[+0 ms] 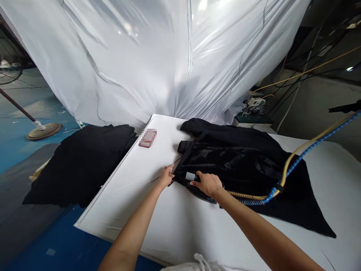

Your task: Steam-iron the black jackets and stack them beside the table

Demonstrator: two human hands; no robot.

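A black garment (239, 154) lies spread over the white table (124, 195). My right hand (208, 183) is wrapped round the grip of a dark iron (201, 194), whose handle has a grey end. The iron rests at the garment's near left part, with yellow and blue hoses running from it to the right. At the garment's left edge, my left hand (167, 176) has its fingers closed on the black cloth, just left of the iron.
A blurred red flat object (148, 138) lies near the table's left edge. Beyond that edge is a heap of black cloth (87, 162). White sheeting (135, 56) hangs behind the table. A hose (310, 141) arches over the right side. Further left stands a round stand base (44, 131).
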